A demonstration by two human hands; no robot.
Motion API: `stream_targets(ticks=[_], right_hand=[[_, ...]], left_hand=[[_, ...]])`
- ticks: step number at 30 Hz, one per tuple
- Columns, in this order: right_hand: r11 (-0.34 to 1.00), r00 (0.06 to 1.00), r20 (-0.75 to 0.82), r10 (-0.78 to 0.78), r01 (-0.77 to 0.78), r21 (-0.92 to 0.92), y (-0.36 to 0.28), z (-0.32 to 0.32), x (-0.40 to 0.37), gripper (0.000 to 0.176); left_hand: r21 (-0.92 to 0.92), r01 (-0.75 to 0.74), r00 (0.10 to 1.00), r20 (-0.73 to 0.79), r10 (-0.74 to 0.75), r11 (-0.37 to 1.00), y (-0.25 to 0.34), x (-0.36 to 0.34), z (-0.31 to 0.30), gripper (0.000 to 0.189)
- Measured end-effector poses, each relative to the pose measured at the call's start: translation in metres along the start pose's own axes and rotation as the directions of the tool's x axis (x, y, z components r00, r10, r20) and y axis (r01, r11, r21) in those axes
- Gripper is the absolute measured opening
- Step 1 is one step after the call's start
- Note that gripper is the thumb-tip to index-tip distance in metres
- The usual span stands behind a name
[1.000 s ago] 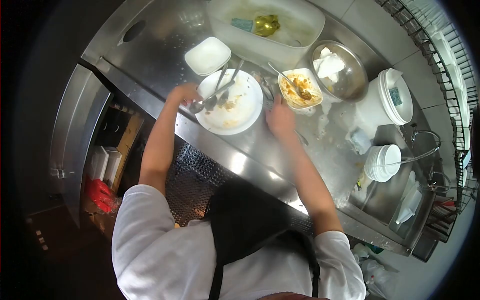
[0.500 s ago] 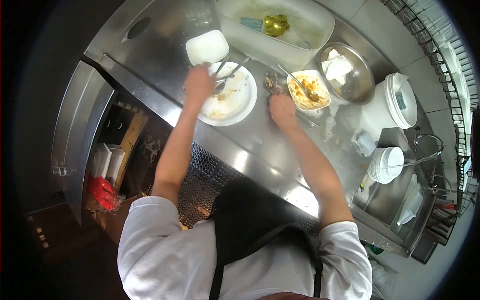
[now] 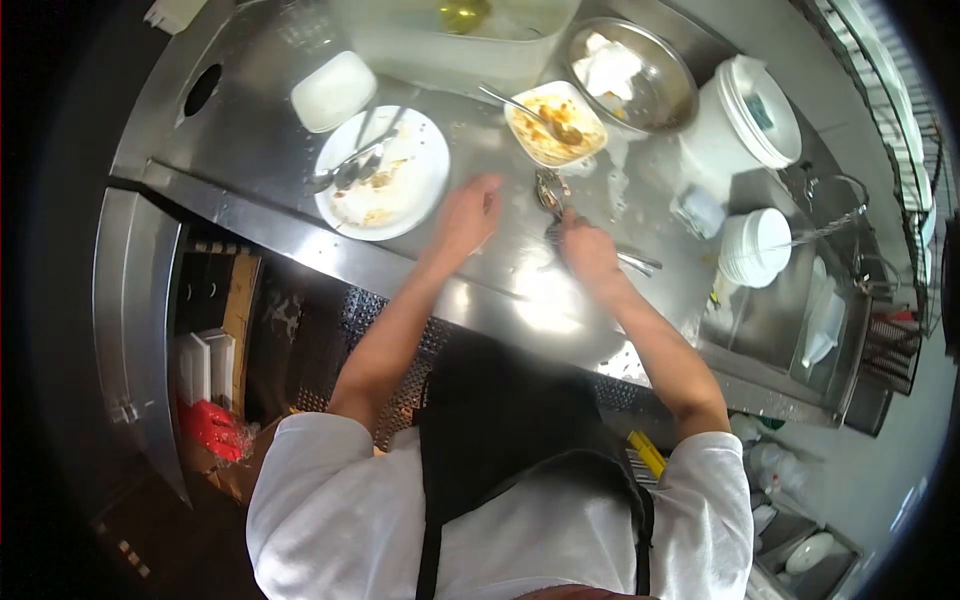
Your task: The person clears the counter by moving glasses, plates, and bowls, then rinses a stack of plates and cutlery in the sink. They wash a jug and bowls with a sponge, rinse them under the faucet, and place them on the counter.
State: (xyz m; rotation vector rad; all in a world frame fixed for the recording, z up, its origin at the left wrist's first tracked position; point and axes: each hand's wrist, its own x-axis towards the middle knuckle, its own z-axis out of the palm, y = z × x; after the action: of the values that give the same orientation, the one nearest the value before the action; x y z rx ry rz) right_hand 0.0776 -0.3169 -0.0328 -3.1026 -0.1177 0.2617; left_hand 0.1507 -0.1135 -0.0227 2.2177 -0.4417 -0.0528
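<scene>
My left hand (image 3: pixel 468 216) is just right of the dirty white plate (image 3: pixel 432 152), empty, its fingers loosely bent and slightly apart. On that plate lie spoons (image 3: pixel 362 168) among food scraps. My right hand (image 3: pixel 590 248) is closed around metal cutlery low over the steel counter; a spoon (image 3: pixel 549 192) with food bits shows ahead of its fingers. More cutlery handles (image 3: pixel 640 263) lie on the counter beside my right wrist. Above my right hand stands a square white bowl (image 3: pixel 586 140), smeared with orange sauce, with a spoon (image 3: pixel 520 104) resting in it.
A square white dish (image 3: pixel 334 92) sits left of the plate. At the back are a soapy tub (image 3: pixel 480 62), a steel bowl (image 3: pixel 683 92) with crumpled white paper, and a white bucket (image 3: pixel 722 138). Stacked white bowls (image 3: pixel 755 250) stand by the sink (image 3: pixel 785 320), where water runs.
My left hand has let go of the cutlery on the plate and moved right, toward my right hand. My right hand stays at the counter cutlery. The camera view has shifted.
</scene>
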Motion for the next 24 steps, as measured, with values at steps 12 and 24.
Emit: stream_targets(ticks=[12,24], right_hand=[[0.451,0.971,0.236,0.027,-0.223,0.864,0.069,-0.029,-0.043,0.02],[0.752,0.97,-0.178,0.166,-0.008,0.659,0.056,-0.025,-0.068,0.018]], left_hand=[[-0.516,0.638,0.738,0.622,-0.263,0.572,0.056,-0.03,0.111,0.03],[-0.611,0.65,0.728,0.328,-0.602,0.452,0.084,-0.043,0.133,0.021]])
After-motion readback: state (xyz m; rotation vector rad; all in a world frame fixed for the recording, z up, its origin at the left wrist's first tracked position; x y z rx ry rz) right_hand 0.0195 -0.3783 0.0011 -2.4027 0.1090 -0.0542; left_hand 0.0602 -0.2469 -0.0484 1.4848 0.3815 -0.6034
